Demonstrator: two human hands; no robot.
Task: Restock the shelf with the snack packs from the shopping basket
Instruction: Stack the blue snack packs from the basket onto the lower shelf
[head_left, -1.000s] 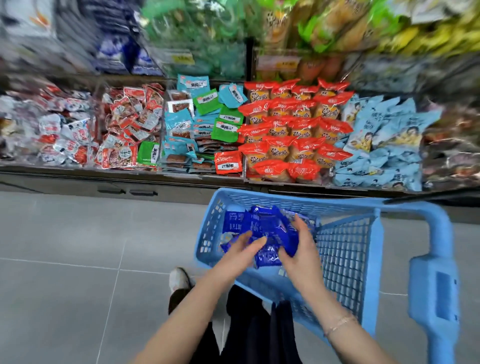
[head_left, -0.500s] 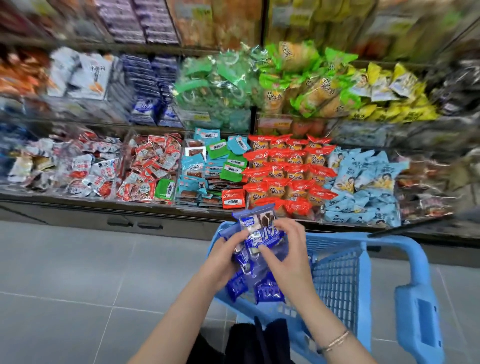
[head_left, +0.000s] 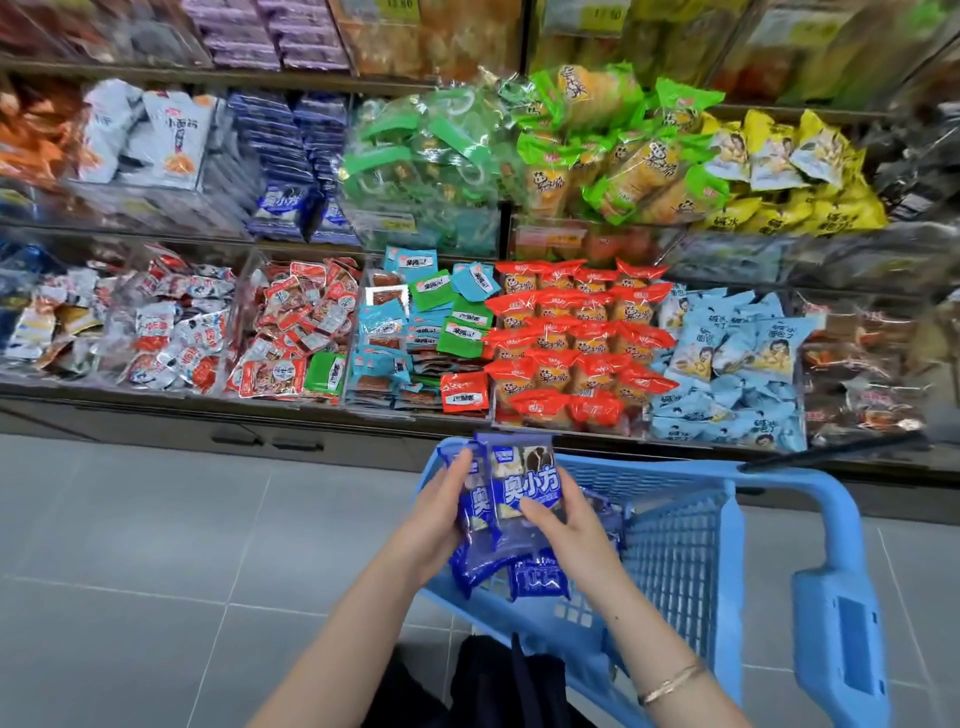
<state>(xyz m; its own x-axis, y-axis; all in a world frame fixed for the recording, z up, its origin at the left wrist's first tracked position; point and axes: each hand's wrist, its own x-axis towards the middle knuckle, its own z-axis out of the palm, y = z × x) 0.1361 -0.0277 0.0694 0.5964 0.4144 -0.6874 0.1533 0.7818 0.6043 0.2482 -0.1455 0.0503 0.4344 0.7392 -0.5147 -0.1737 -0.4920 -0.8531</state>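
Left hand (head_left: 435, 512) clasps the left edge of a fanned bundle of blue snack packs (head_left: 511, 499), raised over the blue basket (head_left: 675, 525). Right hand (head_left: 558, 519) pinches the right edge. Risk, as I judge it: glossy film could let lower packs slide loose. At least 3 packs; exact count unclear. Matching blue stock (head_left: 291, 208) sits upper-left on the shelf.

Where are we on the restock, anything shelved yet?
Can't tell what's shelved. The shelf has matching blue packs. In hand: left hand and right hand grip a bundle of blue snack packs above the basket. Left: placing these, plus any below.
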